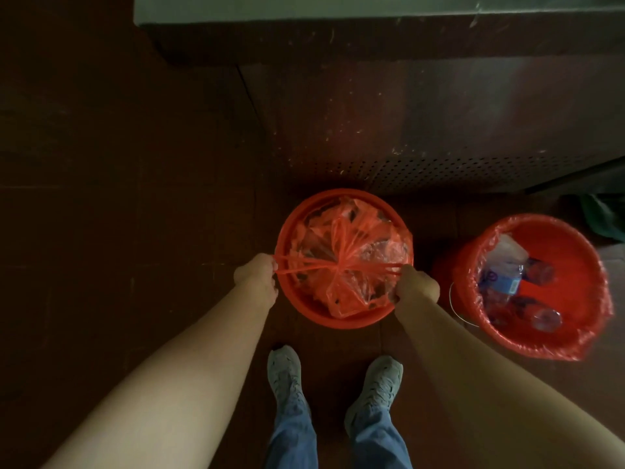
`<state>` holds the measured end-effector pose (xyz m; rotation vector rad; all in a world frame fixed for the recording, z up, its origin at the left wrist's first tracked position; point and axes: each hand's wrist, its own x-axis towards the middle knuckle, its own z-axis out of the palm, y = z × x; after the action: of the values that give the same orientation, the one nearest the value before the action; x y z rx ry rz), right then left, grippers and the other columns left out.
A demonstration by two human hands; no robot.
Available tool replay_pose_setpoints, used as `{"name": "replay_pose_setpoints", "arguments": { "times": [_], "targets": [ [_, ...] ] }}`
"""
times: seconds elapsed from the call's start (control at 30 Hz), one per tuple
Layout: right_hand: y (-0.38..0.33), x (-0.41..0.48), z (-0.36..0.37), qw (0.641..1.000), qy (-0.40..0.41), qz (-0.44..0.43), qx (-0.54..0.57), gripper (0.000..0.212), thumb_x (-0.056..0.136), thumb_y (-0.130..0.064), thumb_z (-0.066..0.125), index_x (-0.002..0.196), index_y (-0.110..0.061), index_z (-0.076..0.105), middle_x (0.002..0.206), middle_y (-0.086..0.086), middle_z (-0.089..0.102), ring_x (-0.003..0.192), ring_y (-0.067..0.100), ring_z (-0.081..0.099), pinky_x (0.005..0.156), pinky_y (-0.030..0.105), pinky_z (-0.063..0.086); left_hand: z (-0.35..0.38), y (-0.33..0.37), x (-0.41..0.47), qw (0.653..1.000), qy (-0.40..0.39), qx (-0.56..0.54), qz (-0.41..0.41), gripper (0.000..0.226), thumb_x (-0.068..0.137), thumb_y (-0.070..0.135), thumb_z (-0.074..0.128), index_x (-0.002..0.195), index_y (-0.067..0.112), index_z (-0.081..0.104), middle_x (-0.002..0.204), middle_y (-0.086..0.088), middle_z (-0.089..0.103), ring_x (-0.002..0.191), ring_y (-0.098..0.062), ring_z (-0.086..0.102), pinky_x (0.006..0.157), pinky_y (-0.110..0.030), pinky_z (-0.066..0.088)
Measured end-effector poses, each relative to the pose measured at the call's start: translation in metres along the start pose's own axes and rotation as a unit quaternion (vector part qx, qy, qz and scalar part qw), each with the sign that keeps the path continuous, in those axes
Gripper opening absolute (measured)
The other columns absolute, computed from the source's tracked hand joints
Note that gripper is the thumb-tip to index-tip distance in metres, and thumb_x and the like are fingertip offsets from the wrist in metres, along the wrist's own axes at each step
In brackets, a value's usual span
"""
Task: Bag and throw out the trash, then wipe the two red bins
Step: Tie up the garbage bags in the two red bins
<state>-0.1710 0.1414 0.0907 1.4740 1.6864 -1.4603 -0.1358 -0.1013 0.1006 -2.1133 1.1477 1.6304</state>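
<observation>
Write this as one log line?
action: knotting bag | left hand: grips left strand | right hand: grips right strand | second bin: liner open

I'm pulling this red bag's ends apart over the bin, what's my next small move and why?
Probably cross the ends for a second knot. Your left hand and right hand each grip a twisted end of the translucent red plastic bag, taut from a cinched middle over the round red plastic bin; one knot may slip.
</observation>
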Motion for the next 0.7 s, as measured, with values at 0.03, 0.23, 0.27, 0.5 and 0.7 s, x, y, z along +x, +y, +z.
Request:
{"name": "replay_pose_setpoints", "arguments": {
  "times": [0.03,0.23,0.27,0.5,0.7],
  "targets": [
    [0.000,0.001,-0.001,1.000,0.021,-0.005,0.003,0.010,0.098,-0.015,0.054,0.099,-0.008,0.062,0.074,0.000,0.060,0.053,0.011,0.058,0.034,0.017,0.043,-0.001,0.000,-0.002,0.999,-0.017,0.028,0.017,0.018,0.086,0.011,0.060,0.069,0.015,0.063,0.063,0.003,0.057,0.058,-0.013,0.048,0.081,-0.037,0.051],
    [-0.023,-0.016,0.004,0.988,-0.090,-0.022,0.126,0.013,0.084,-0.019,0.073,0.097,-0.016,0.073,0.077,-0.002,0.078,0.065,0.011,0.075,0.049,0.022,0.055,0.000,0.006,-0.008,0.967,-0.149,0.150,0.142,0.013,0.096,0.023,0.061,0.088,0.017,0.070,0.072,0.002,0.068,0.078,-0.017,0.066,0.089,-0.039,0.054],
    [-0.027,-0.020,0.006,0.984,-0.122,-0.021,0.131,0.017,0.083,-0.016,0.074,0.100,-0.012,0.072,0.078,-0.001,0.078,0.068,0.012,0.075,0.051,0.022,0.056,-0.001,0.009,-0.012,0.956,-0.178,0.159,0.170,0.015,0.096,0.021,0.060,0.085,0.018,0.070,0.074,0.001,0.070,0.082,-0.018,0.068,0.093,-0.039,0.053],
    [-0.036,-0.036,0.021,0.962,-0.249,-0.041,0.108,0.009,0.090,-0.011,0.066,0.095,-0.008,0.073,0.087,0.006,0.076,0.086,0.018,0.074,0.077,0.030,0.057,-0.004,0.029,-0.059,0.917,-0.336,0.096,0.191,0.021,0.091,0.009,0.052,0.070,0.007,0.057,0.074,-0.010,0.065,0.082,-0.023,0.066,0.092,-0.035,0.050],
    [-0.042,-0.046,0.027,0.941,-0.319,-0.086,0.067,0.012,0.082,-0.021,0.067,0.074,-0.017,0.075,0.087,0.007,0.072,0.081,0.019,0.071,0.075,0.029,0.055,-0.005,0.031,-0.073,0.915,-0.355,0.092,0.168,0.029,0.086,-0.003,0.041,0.075,0.000,0.067,0.085,-0.015,0.066,0.069,-0.022,0.062,0.087,-0.040,0.053]
  ]
}}
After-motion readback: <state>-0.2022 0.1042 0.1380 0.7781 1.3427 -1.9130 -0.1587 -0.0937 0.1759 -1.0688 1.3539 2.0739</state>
